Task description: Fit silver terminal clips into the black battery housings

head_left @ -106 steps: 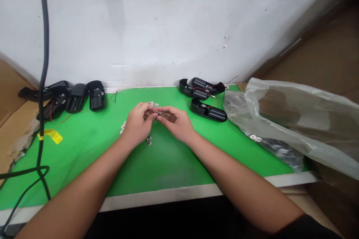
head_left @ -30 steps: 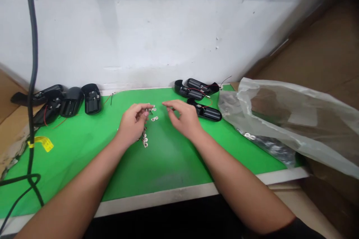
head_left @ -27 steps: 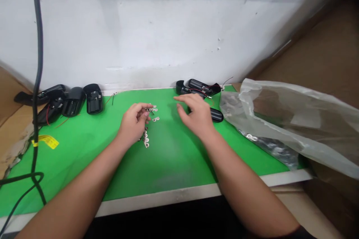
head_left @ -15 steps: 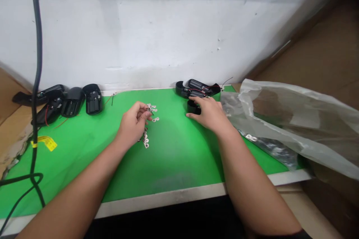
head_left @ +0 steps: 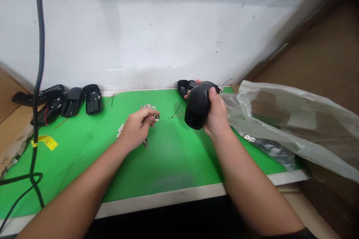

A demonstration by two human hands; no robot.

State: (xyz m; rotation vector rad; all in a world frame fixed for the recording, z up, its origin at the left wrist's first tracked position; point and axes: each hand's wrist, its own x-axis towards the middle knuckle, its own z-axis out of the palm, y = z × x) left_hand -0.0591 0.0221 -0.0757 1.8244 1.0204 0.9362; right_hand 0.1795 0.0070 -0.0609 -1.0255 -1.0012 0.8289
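Observation:
My right hand (head_left: 216, 114) is wrapped round a black plastic housing (head_left: 198, 104), which is lifted off the green mat with its rounded back towards me. Thin red and black wires (head_left: 177, 114) trail from its left side. My left hand (head_left: 138, 127) is low over the mat with thumb and forefinger closed around a small metal battery contact (head_left: 157, 118). Other silvery contacts (head_left: 148, 106) lie behind this hand, and more contacts (head_left: 120, 130) show to its left. One further contact (head_left: 146, 143) is just below the wrist.
Several black housings (head_left: 93, 99) with wires stand at the back left. Behind my right hand lies another black housing (head_left: 183, 86). A clear plastic bag (head_left: 269, 119) covers the right side. A dark cable (head_left: 39, 44) hangs at left, near a yellow tag (head_left: 48, 142).
My right hand has picked up a black housing from the back right and turned it over. My left hand has shifted slightly right and lower, uncovering contacts to its left.

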